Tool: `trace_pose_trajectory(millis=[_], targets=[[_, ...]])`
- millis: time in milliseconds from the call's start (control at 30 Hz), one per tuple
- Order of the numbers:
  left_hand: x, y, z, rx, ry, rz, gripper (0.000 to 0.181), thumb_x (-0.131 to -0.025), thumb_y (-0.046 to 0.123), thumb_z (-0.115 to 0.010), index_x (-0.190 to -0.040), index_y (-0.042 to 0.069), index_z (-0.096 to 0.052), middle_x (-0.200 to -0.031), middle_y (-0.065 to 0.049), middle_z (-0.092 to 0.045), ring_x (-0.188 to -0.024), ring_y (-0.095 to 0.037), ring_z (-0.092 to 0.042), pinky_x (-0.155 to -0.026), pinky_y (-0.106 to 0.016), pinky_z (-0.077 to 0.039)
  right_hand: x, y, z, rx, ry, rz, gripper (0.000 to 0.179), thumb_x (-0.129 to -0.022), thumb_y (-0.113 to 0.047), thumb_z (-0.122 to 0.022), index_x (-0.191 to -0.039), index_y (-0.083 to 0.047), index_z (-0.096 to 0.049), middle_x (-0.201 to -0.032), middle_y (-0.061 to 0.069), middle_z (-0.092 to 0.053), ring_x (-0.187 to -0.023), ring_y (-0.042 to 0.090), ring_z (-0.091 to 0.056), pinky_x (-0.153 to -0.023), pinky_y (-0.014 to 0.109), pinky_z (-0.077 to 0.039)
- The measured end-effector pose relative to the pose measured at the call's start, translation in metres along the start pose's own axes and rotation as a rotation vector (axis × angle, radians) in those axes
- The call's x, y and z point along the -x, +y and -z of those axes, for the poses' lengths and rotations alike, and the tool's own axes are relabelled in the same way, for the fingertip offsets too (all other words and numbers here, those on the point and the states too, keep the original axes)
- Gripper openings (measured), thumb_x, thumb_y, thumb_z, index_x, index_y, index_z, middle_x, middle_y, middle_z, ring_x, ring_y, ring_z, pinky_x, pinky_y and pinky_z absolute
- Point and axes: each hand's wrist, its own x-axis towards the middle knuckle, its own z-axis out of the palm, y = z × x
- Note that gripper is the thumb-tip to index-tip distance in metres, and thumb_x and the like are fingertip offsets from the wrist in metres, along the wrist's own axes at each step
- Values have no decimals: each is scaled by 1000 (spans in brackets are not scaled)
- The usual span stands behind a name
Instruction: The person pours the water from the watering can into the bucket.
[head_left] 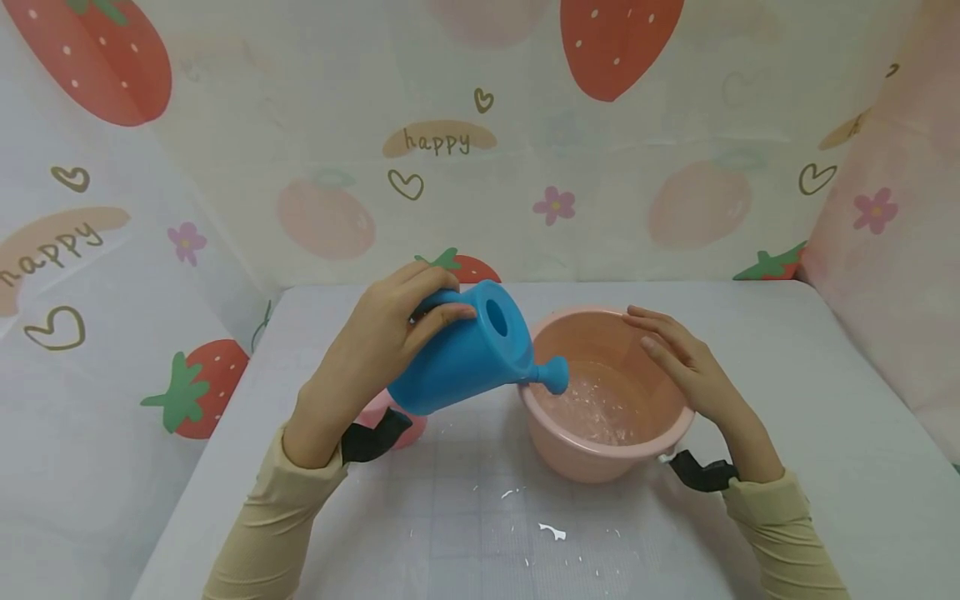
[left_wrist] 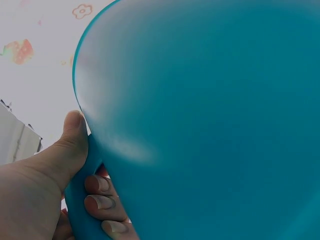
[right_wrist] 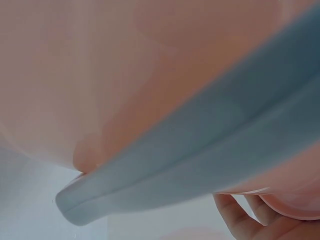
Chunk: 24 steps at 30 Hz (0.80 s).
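My left hand [head_left: 397, 321] grips the handle of a blue watering can [head_left: 457, 358], tilted to the right. Its spout reaches over the left rim of a pink basin [head_left: 592, 467], with the round spout head above the inside. Water with a rippled, bubbly surface lies in the basin. In the left wrist view, thumb and fingers [left_wrist: 102, 202] wrap the can's handle beside its large blue body. Across the basin's right rim rests my right hand [head_left: 693, 371], fingers extended. The right wrist view shows fingertips [right_wrist: 232, 215] at lower right, partly hidden by the basin.
A pink object [head_left: 408, 429] stands behind the left wrist, mostly hidden. Water splashes [head_left: 552, 532] lie on the white table [head_left: 480, 500] in front of the basin. A blurred blue-grey bar [right_wrist: 175, 160] crosses the right wrist view. Strawberry-printed sheets surround the table.
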Motion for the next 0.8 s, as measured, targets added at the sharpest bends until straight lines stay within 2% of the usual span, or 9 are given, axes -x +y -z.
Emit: trace_pose_trajectory(millis=[333, 800], targets=[[-1, 1, 0, -11, -9, 16, 19, -86, 26, -65, -96, 10, -62, -89, -2, -58, -83, -13, -55, -78, -32, -52, 0, 1, 0, 1, -1, 0, 37, -98, -13, -45, -134, -17, -48, -145, 1, -37, -138, 19, -25, -104, 56, -26], [-2, 2, 1, -8, -13, 16, 20, -86, 27, -65, -96, 10, -62, -88, -2, -58, -83, -14, -55, -77, -32, -52, 0, 0, 0, -3, 0, -2, 37, -97, -13, -46, -134, -16, -48, -145, 2, -37, -138, 20, -25, -104, 58, -25]])
